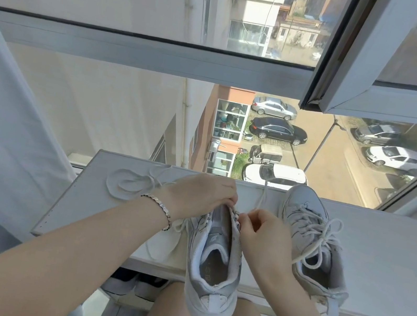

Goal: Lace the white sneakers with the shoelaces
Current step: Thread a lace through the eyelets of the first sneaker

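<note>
The middle sneaker (pixel 211 266) is white with grey parts. It lies on the white surface (pixel 390 265) with the toe pointing away, and its heel hangs over the near edge. Its tongue is open and the upper eyelets have no lace. The left hand (pixel 201 195) grips its front part. The right hand (pixel 261 230) pinches its shoelace (pixel 262 197) at the right row of eyelets. This white shoelace runs from there toward the far edge of the surface. The right sneaker (pixel 311 211) stands just beside it, upright, already laced crosswise, with its lace ends (pixel 321 241) in loose loops over the opening. A loose shoelace (pixel 128 183) lies coiled on the left part of the surface.
</note>
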The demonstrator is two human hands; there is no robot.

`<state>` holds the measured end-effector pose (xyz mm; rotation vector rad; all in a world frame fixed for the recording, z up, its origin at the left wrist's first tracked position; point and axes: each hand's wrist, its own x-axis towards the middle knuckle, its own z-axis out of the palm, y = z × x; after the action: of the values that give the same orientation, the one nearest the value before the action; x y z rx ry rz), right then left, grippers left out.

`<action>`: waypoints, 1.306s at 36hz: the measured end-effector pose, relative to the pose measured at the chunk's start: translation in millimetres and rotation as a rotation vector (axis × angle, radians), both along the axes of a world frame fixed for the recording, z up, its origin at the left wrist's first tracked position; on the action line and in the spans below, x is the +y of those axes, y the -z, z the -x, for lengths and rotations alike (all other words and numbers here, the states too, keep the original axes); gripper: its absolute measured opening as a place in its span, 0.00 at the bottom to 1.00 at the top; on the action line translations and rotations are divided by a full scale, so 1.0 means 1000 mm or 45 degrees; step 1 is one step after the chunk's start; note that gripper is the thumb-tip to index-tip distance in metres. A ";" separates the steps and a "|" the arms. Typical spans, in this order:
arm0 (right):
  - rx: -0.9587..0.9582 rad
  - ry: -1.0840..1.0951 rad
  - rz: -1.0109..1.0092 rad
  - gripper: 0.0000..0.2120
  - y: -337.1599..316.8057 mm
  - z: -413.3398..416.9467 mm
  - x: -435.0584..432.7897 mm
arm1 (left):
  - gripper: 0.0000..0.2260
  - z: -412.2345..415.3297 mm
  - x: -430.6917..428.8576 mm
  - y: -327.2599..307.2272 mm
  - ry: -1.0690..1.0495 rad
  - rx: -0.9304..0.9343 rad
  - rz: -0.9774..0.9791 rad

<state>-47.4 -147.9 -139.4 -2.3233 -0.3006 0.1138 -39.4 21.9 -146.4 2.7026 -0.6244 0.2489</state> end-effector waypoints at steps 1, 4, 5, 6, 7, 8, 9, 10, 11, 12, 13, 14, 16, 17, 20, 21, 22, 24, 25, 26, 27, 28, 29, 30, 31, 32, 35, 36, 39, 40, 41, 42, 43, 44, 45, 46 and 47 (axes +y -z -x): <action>0.000 -0.012 0.004 0.10 0.000 0.001 0.000 | 0.09 0.001 0.000 0.002 -0.020 0.009 0.048; 0.013 -0.027 -0.012 0.09 -0.001 0.004 0.000 | 0.10 0.002 -0.002 0.004 -0.061 0.049 0.120; 0.024 -0.029 -0.034 0.10 -0.001 0.004 0.000 | 0.09 0.003 -0.003 0.005 -0.085 0.059 0.134; 0.036 -0.034 -0.054 0.11 -0.003 0.004 0.000 | 0.08 0.003 -0.003 0.006 -0.096 0.051 0.147; 0.047 -0.049 -0.064 0.13 -0.005 0.005 0.001 | 0.07 0.003 -0.003 0.007 -0.101 0.038 0.155; 0.063 -0.068 -0.073 0.14 -0.007 0.006 0.001 | 0.07 0.003 -0.002 0.008 -0.101 0.022 0.159; 0.084 -0.087 -0.072 0.14 -0.010 0.007 0.001 | 0.07 0.003 -0.002 0.008 -0.105 0.019 0.153; 0.102 -0.099 -0.053 0.14 -0.012 0.008 0.002 | 0.06 0.003 -0.002 0.008 -0.102 0.010 0.148; 0.106 -0.110 -0.024 0.16 -0.014 0.009 0.003 | 0.06 0.003 -0.002 0.008 -0.096 0.004 0.141; 0.097 -0.119 0.003 0.18 -0.014 0.009 0.004 | 0.06 0.002 -0.002 0.009 -0.089 -0.002 0.130; 0.087 -0.124 0.020 0.18 -0.014 0.009 0.004 | 0.06 0.002 -0.002 0.009 -0.100 0.011 0.114; 0.072 -0.123 0.028 0.16 -0.014 0.009 0.004 | 0.06 0.002 -0.002 0.010 -0.117 0.033 0.091; 0.042 -0.107 0.025 0.14 -0.015 0.010 0.003 | 0.07 0.000 0.002 0.010 -0.179 0.062 0.078; 0.031 -0.094 0.018 0.13 -0.014 0.011 0.001 | 0.07 -0.001 0.007 0.009 -0.254 0.087 0.106; 0.052 -0.082 -0.008 0.12 -0.010 0.017 -0.003 | 0.09 -0.004 0.030 0.002 -0.577 0.177 0.207; 0.075 -0.078 -0.022 0.13 -0.010 0.020 -0.004 | 0.09 -0.003 0.038 0.001 -0.647 0.178 0.189; 0.095 -0.065 -0.040 0.13 -0.009 0.022 -0.005 | 0.09 -0.001 0.043 0.001 -0.702 0.182 0.185; 0.095 -0.040 -0.060 0.12 -0.009 0.023 -0.004 | 0.09 0.005 0.047 0.002 -0.790 0.195 0.225; 0.085 -0.035 -0.062 0.11 -0.009 0.024 -0.003 | 0.09 0.009 0.044 0.001 -0.831 0.203 0.283; 0.081 -0.034 -0.062 0.10 -0.010 0.024 -0.001 | 0.08 0.011 0.040 -0.001 -0.876 0.210 0.399; 0.074 -0.034 -0.067 0.09 -0.011 0.024 0.000 | 0.08 0.013 0.034 -0.005 -0.928 0.208 0.595; 0.061 -0.033 -0.074 0.09 -0.011 0.024 0.002 | 0.07 0.014 0.028 -0.009 -0.978 0.215 0.872; 0.040 -0.030 -0.081 0.09 -0.011 0.023 0.002 | 0.06 0.015 0.021 -0.016 -1.000 0.258 1.213; 0.018 -0.020 -0.085 0.09 -0.012 0.021 0.002 | 0.06 0.017 0.016 -0.023 -0.981 0.346 1.555; -0.001 -0.010 -0.086 0.10 -0.012 0.019 0.002 | 0.06 0.021 0.012 -0.028 -0.949 0.458 1.767; -0.015 -0.004 -0.085 0.10 -0.012 0.017 0.001 | 0.07 0.025 0.011 -0.031 -0.944 0.547 1.742; -0.047 -0.004 -0.031 0.11 -0.013 0.010 0.000 | 0.09 0.037 0.015 -0.029 -1.025 0.590 0.567; -0.056 -0.011 0.007 0.11 -0.014 0.008 0.000 | 0.09 0.041 0.018 -0.026 -1.072 0.547 0.146; -0.084 -0.058 0.150 0.12 -0.018 0.002 0.001 | 0.12 0.045 0.020 -0.015 -1.137 0.425 -0.279; -0.099 -0.076 0.184 0.12 -0.020 0.000 0.002 | 0.12 0.046 0.019 -0.014 -1.117 0.373 -0.193; -0.123 -0.099 0.197 0.11 -0.023 -0.002 0.004 | 0.12 0.046 0.016 -0.015 -1.072 0.333 -0.093; -0.156 -0.133 0.194 0.10 -0.025 -0.006 0.006 | 0.11 0.045 0.013 -0.015 -1.023 0.330 0.045; -0.189 -0.190 0.189 0.10 -0.028 -0.010 0.008 | 0.10 0.045 0.008 -0.017 -0.975 0.351 0.214; -0.217 -0.271 0.188 0.11 -0.031 -0.015 0.011 | 0.11 0.046 0.001 -0.019 -0.928 0.434 0.386; -0.239 -0.373 0.200 0.11 -0.033 -0.021 0.014 | 0.13 0.049 -0.007 -0.021 -0.886 0.527 0.537; -0.251 -0.494 0.240 0.12 -0.034 -0.027 0.018 | 0.15 0.051 -0.014 -0.021 -0.852 0.607 0.640; -0.250 -0.623 0.315 0.13 -0.035 -0.033 0.023 | 0.12 0.053 -0.021 -0.020 -0.821 0.641 0.703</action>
<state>-14.7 -124.5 -104.3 -2.4599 -1.0012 0.1713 -92.7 0.7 -126.6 2.1991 0.4171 -0.0996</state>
